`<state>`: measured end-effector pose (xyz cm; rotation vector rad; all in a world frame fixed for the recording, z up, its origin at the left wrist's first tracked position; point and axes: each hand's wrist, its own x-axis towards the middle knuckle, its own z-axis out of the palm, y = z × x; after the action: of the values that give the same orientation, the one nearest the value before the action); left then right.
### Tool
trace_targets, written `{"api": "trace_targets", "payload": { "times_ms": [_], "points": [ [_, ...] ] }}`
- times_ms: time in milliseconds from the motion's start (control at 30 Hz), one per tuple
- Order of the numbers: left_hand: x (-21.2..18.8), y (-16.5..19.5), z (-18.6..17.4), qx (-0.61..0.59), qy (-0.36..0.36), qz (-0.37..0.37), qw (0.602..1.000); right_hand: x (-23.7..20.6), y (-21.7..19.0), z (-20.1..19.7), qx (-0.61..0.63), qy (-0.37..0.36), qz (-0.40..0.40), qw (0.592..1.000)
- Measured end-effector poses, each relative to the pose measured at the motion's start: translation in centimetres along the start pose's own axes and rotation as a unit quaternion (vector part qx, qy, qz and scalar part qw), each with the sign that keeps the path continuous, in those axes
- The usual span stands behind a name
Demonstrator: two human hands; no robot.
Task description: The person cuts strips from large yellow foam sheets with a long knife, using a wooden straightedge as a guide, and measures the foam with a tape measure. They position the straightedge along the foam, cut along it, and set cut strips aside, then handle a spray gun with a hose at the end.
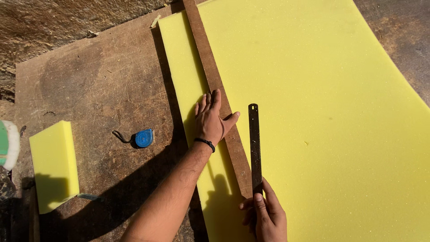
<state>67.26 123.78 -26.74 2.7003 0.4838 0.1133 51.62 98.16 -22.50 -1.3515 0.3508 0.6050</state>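
The left hand (209,120) is lying flat and open, fingers stretched forward, pressing on a long brown wooden strip (214,85) that is running lengthwise over a big yellow foam sheet (322,112), which is covering the right half of the brown wooden surface (98,85) and reaching past its far edge. The right hand (265,215) is closing its fingers around the near end of a thin dark metal blade (254,143), with the thumb lying along it; the blade is resting on the foam just right of the strip, nearly parallel to it but not touching. The likely trouble is a slip: the strip is being held at one spot only, so its far end could be swinging off line if the blade is pushing sideways against it, and the soft foam underneath is giving way under pressure, letting the strip rock. The left thumb is spreading toward the blade's side of the strip, where a skipping edge could be catching it. The narrow foam band left of the strip looks unheld and could be creeping. A blue tape measure (144,137) and a small yellow foam block (53,166) are lying well apart near the left edge of the surface.
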Motion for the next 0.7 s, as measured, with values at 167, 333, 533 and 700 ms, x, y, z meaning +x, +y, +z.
{"api": "trace_targets", "payload": {
  "times_ms": [167,333,533,700],
  "points": [
    [5.8,-1.6,-2.9,0.177,-0.059,0.094,0.978,6.4,-8.9,2.1,0.065,-0.037,-0.066,0.995],
    [10.5,1.6,-7.8,0.227,-0.254,-0.002,0.940,10.2,-9.2,4.8,0.027,-0.044,-0.098,0.994],
    [10.2,2.6,-10.5,0.155,-0.319,-0.064,0.933,20.3,-12.2,9.2,-0.196,0.037,-0.261,0.944],
    [10.2,2.6,-10.9,0.149,-0.346,-0.063,0.924,30.3,-16.4,13.9,-0.559,0.096,-0.380,0.731]
  ]
}}
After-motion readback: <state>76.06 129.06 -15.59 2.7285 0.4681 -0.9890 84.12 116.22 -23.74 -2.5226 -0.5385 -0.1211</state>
